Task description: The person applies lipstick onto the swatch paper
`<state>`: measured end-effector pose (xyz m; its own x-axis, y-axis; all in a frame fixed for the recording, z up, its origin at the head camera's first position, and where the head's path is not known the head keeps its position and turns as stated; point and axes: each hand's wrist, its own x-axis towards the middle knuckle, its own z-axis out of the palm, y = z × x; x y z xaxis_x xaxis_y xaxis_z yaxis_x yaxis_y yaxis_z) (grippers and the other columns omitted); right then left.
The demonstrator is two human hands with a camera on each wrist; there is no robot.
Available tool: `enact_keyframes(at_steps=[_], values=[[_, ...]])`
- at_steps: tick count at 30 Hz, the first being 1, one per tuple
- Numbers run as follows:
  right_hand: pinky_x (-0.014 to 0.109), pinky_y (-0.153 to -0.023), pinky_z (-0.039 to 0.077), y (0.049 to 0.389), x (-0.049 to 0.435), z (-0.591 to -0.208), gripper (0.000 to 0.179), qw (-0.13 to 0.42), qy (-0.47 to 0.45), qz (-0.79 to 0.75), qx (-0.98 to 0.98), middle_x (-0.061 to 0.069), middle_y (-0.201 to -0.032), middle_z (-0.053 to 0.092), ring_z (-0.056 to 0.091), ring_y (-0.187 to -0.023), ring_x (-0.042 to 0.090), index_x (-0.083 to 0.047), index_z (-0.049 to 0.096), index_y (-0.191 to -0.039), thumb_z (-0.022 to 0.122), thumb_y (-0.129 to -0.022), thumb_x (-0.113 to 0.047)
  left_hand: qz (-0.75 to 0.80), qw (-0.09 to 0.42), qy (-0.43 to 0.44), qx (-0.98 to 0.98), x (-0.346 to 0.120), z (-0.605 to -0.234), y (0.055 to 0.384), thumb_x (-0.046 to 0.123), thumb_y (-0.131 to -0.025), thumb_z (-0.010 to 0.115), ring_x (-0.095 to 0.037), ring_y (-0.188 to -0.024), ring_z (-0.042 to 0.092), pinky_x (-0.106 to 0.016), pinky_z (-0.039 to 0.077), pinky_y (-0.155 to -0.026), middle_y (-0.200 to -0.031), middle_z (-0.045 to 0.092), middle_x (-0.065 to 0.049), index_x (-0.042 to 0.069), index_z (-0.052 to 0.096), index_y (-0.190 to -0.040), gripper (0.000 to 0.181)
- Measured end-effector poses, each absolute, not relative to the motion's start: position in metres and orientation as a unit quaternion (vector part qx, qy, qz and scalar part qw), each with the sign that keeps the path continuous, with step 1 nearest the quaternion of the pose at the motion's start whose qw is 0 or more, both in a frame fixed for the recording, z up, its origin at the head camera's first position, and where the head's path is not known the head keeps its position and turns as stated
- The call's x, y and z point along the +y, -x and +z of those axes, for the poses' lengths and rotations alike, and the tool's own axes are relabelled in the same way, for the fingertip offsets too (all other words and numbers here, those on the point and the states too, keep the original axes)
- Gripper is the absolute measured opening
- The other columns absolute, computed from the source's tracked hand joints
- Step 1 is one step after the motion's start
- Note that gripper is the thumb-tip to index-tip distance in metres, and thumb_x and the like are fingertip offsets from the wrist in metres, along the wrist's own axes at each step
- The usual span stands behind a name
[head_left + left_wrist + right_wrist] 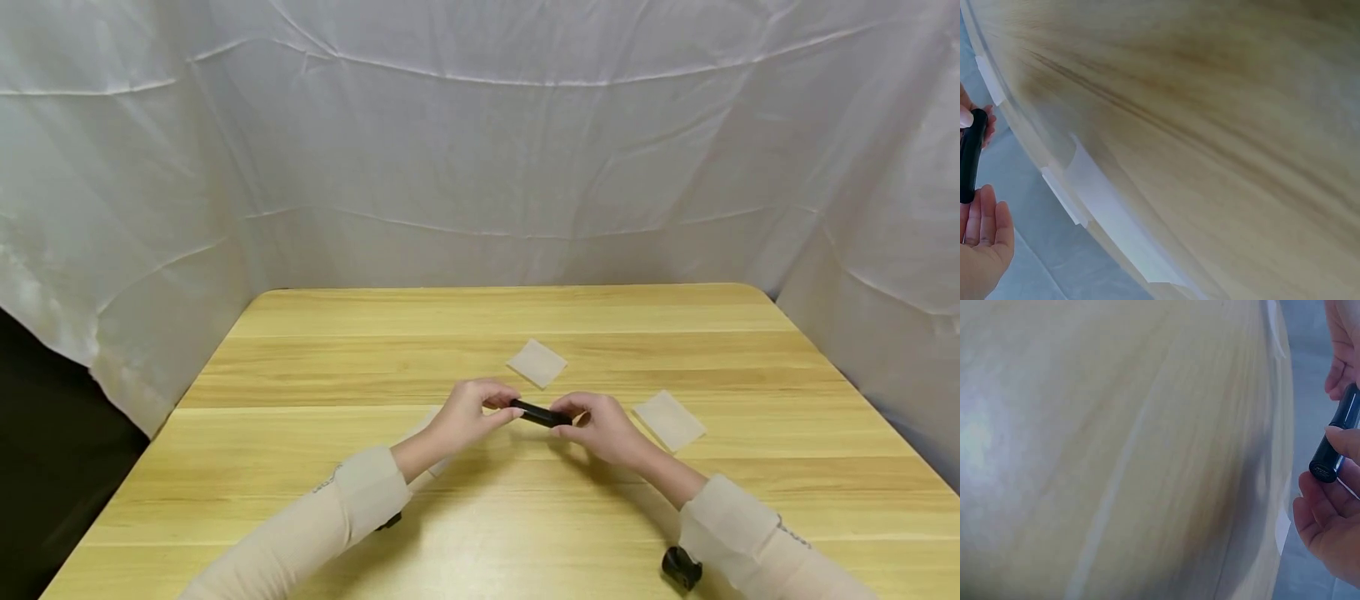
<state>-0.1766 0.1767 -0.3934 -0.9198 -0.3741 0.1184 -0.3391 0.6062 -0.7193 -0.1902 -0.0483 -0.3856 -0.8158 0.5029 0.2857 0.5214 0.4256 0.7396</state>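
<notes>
Head view: the left hand (471,412) pinches one end of a black cylinder (537,413) above the table (405,315); the right hand (602,427) grips the other end, likely to steady it, with a pale square (670,421) lying farther right.

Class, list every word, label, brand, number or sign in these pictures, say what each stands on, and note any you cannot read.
No text can be read with certainty.
Glossy black cylindrical tube, end face: faint pale marking, too small and blurred to read.
Cream cloth left sleeve, near the cuff: small dark marks, perhaps lettering, unreadable.
Cream cloth right sleeve, near the cuff: similar dark marks, unreadable.
</notes>
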Motion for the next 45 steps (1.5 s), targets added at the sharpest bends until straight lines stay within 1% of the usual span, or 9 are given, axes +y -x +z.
enact_keyframes(at_steps=[10, 17, 20, 27, 31, 35, 40, 45], values=[[0.022, -0.069, 0.052, 0.18, 0.178, -0.39, 0.021, 0.018, 0.194, -0.414, 0.889, 0.009, -0.092, 0.069, 0.061, -0.083, 0.016, -0.002, 0.069, -0.099, 0.071, -0.08, -0.01, -0.445, 0.006, 0.293, -0.846, -0.054, -0.384, 0.188, 0.013, -0.085, 0.067, -0.016, -0.085, 0.066, -0.026, 0.054, -0.078, -0.098, 0.07, -0.008, 0.002, 0.069, -0.102, 0.02], [0.021, -0.068, 0.052, 0.177, 0.177, -0.387, 0.021, 0.023, 0.199, -0.436, 0.877, 0.011, -0.093, 0.069, 0.06, -0.082, 0.014, -0.001, 0.069, -0.099, 0.071, -0.081, -0.011, -0.453, -0.008, 0.291, -0.843, -0.061, -0.383, 0.187, 0.014, -0.085, 0.067, -0.015, -0.083, 0.066, -0.02, 0.052, -0.077, -0.098, 0.07, -0.008, 0.002, 0.069, -0.101, 0.02], [0.021, -0.067, 0.053, 0.175, 0.176, -0.384, 0.021, 0.034, 0.196, -0.449, 0.871, 0.013, -0.094, 0.069, 0.06, -0.081, 0.013, 0.0, 0.068, -0.099, 0.071, -0.081, -0.011, -0.452, -0.016, 0.292, -0.843, -0.064, -0.382, 0.185, 0.015, -0.085, 0.068, -0.014, -0.082, 0.066, -0.022, 0.053, -0.077, -0.095, 0.071, -0.008, 0.002, 0.069, -0.1, 0.02], [0.02, -0.065, 0.052, 0.171, 0.173, -0.379, 0.022, 0.043, 0.192, -0.456, 0.868, 0.014, -0.093, 0.069, 0.059, -0.079, 0.011, 0.0, 0.068, -0.099, 0.07, -0.081, -0.012, -0.449, -0.019, 0.299, -0.842, -0.068, -0.379, 0.184, 0.018, -0.084, 0.069, -0.016, -0.083, 0.066, -0.037, 0.054, -0.08, -0.094, 0.071, -0.008, 0.002, 0.069, -0.102, 0.024], [0.021, -0.065, 0.052, 0.171, 0.173, -0.377, 0.021, 0.048, 0.194, -0.453, 0.869, 0.013, -0.092, 0.069, 0.059, -0.079, 0.01, 0.0, 0.068, -0.099, 0.071, -0.081, -0.011, -0.454, -0.019, 0.301, -0.838, -0.068, -0.379, 0.183, 0.019, -0.083, 0.07, -0.019, -0.085, 0.066, -0.039, 0.053, -0.082, -0.097, 0.071, -0.01, 0.0, 0.068, -0.104, 0.029], [0.021, -0.067, 0.052, 0.17, 0.172, -0.373, 0.021, 0.053, 0.202, -0.441, 0.873, 0.011, -0.092, 0.068, 0.058, -0.08, 0.012, -0.001, 0.068, -0.1, 0.07, -0.082, -0.012, -0.454, -0.012, 0.31, -0.835, -0.066, -0.38, 0.183, 0.019, -0.081, 0.072, -0.019, -0.086, 0.066, -0.036, 0.054, -0.082, -0.099, 0.07, -0.01, -0.001, 0.067, -0.105, 0.031], [0.022, -0.068, 0.052, 0.17, 0.17, -0.37, 0.022, 0.057, 0.212, -0.434, 0.874, 0.01, -0.093, 0.068, 0.058, -0.081, 0.014, -0.001, 0.068, -0.101, 0.069, -0.083, -0.013, -0.44, -0.008, 0.312, -0.842, -0.064, -0.381, 0.182, 0.019, -0.08, 0.073, -0.017, -0.088, 0.065, -0.029, 0.053, -0.082, -0.102, 0.07, -0.008, 0.003, 0.069, -0.103, 0.028], [0.022, -0.068, 0.052, 0.17, 0.167, -0.368, 0.021, 0.057, 0.22, -0.434, 0.872, 0.01, -0.092, 0.068, 0.058, -0.079, 0.012, -0.002, 0.068, -0.1, 0.07, -0.082, -0.013, -0.433, -0.014, 0.312, -0.845, -0.061, -0.382, 0.181, 0.017, -0.08, 0.073, -0.013, -0.086, 0.063, -0.025, 0.052, -0.082, -0.102, 0.071, -0.007, 0.005, 0.069, -0.103, 0.026]])
